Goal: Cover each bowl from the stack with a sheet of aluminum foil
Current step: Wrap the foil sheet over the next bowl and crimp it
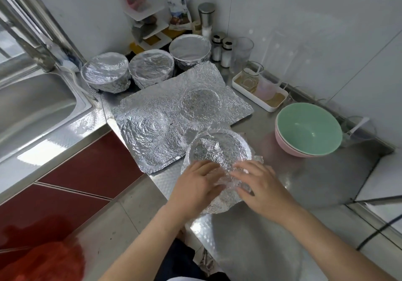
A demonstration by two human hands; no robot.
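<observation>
Stainless kitchen counter (282, 182), sink (39, 106) off to the L. Both hands work the near rim of a bowl (248, 148) w/ a foil sheet (217, 150) draped over it. The left hand (195, 180) presses w/ fairly flat fingers; the right hand (261, 185) curls onto the crumpled edge, pinching it. Beyond the grip lie spare foil sheets (163, 111), then three wrapped bowls (150, 67). Right of it, a green bowl (309, 126) nested in a pink bowl (282, 145) waits. Best approach, imo: pin one side, crimp round the rim bit by bit, gently, since foil tears.
</observation>
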